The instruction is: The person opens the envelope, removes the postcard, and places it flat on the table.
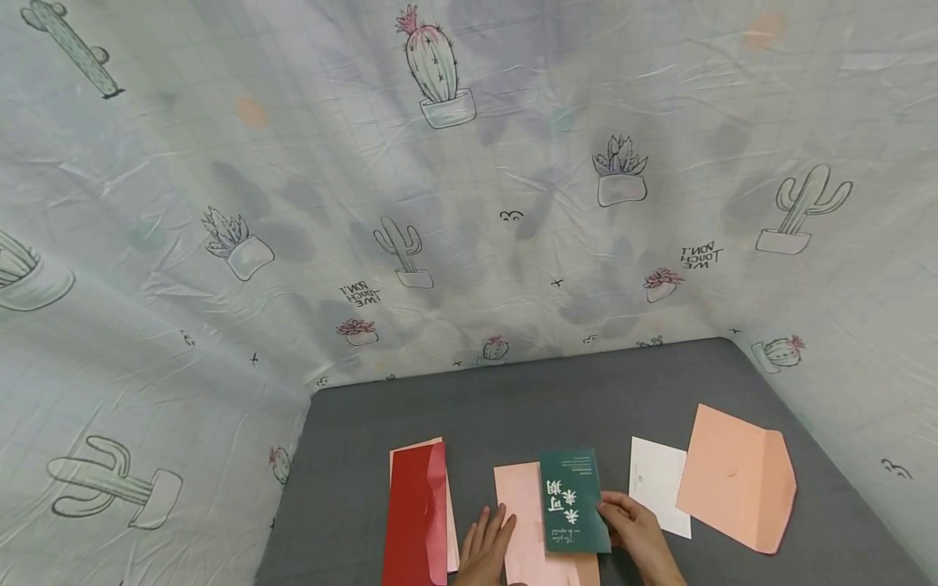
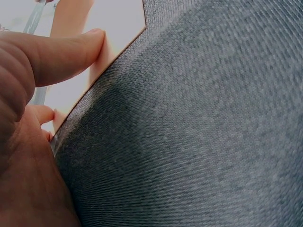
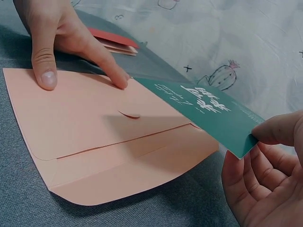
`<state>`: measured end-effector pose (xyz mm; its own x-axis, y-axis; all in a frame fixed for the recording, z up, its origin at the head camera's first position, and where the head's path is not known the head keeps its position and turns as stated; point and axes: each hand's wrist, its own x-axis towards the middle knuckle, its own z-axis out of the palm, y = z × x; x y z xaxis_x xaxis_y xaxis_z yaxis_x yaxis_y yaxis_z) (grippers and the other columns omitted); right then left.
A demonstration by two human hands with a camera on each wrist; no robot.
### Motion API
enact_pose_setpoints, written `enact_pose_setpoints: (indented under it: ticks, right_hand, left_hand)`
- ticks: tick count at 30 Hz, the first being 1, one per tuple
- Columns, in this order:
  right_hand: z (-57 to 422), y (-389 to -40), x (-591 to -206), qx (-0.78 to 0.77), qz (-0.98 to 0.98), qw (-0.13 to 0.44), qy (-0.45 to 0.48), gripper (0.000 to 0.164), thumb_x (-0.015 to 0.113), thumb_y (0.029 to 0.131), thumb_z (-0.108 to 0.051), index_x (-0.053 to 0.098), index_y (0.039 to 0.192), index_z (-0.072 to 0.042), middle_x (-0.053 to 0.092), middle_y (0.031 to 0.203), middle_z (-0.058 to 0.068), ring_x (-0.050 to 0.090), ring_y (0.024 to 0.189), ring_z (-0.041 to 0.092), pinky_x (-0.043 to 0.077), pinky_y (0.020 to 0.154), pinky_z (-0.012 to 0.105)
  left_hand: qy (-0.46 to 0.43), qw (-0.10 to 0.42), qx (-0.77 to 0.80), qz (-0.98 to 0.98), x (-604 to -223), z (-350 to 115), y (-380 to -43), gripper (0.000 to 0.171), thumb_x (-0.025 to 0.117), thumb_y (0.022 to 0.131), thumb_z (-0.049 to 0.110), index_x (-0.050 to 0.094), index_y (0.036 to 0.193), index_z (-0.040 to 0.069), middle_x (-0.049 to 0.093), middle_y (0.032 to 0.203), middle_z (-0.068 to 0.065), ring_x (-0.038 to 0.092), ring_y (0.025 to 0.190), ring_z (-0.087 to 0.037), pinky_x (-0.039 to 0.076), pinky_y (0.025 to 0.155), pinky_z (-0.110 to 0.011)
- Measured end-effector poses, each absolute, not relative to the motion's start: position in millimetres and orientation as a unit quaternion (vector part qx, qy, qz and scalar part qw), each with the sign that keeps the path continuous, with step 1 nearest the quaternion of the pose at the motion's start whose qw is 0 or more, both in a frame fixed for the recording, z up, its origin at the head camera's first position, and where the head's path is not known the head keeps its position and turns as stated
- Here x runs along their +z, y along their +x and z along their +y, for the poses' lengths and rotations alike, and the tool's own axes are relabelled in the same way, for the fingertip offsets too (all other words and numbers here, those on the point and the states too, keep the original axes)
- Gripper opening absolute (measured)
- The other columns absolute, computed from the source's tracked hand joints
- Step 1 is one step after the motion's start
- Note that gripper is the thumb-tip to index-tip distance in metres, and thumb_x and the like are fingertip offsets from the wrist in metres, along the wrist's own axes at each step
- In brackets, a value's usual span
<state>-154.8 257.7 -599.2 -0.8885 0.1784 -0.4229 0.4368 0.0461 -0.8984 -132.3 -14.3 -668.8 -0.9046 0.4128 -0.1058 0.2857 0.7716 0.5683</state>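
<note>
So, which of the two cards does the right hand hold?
The green card, pinched at its edge by the right hand; the white card lies apart from it, by the rightmost pink envelope.

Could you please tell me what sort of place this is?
Probably a screened-off work corner: a grey table is closed in by cactus-print sheeting, with pink envelopes lying on it.

Gray tbl (image 1: pixel 340 456); wrinkled pale sheeting (image 1: pixel 528 98) on 3 sides w/ cactus prints (image 1: pixel 432 65) & txt (image 1: pixel 699 255).
</note>
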Motion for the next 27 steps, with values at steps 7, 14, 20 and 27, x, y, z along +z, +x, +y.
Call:
enact_pose_setpoints:
  ticks: [7,14,20,27]
  right_hand:
    - [263,-155,-598,-0.655,0.717,0.095,0.217,0.034,0.059,0.099,-0.014,0.06,0.125,0.009,0.075,0.096,0.005,0.066,0.08,0.016,0.057,0.065,0.034]
    - [270,-156,-596,-0.655,0.718,0.094,0.215,0.039,0.06,0.1,-0.016,0.057,0.128,0.01,0.074,0.094,0.002,0.065,0.08,0.015,0.055,0.065,0.033]
    - [274,-156,-596,-0.66,0.712,0.096,0.221,0.039,0.059,0.1,-0.016,0.055,0.128,0.011,0.074,0.093,0.002,0.066,0.081,0.016,0.055,0.066,0.034]
    - [279,-155,-591,-0.665,0.705,0.093,0.23,0.04,0.059,0.1,-0.015,0.055,0.129,0.011,0.072,0.09,-0.002,0.065,0.08,0.013,0.056,0.065,0.033]
  left_hand:
    - [0.191,0.084,0.269,0.94,-673,-14,-131,0.092,0.053,0.088,0.074,0.033,0.157,0.016,0.028,0.167,-0.008,0.024,0.151,-0.041,0.023,0.114,-0.065]
    - [0.193,0.086,0.278,0.937,-674,-15,-131,0.092,0.054,0.088,0.073,0.033,0.157,0.017,0.028,0.167,-0.009,0.023,0.152,-0.04,0.021,0.114,-0.064]
    - [0.181,0.115,0.273,0.938,-667,-13,-133,0.097,0.055,0.085,0.076,0.034,0.157,0.014,0.026,0.168,-0.01,0.021,0.152,-0.044,0.021,0.115,-0.068]
    - [0.18,0.11,0.269,0.94,-660,-11,-132,0.099,0.047,0.087,0.081,0.034,0.156,0.012,0.027,0.167,-0.011,0.024,0.151,-0.044,0.023,0.116,-0.067]
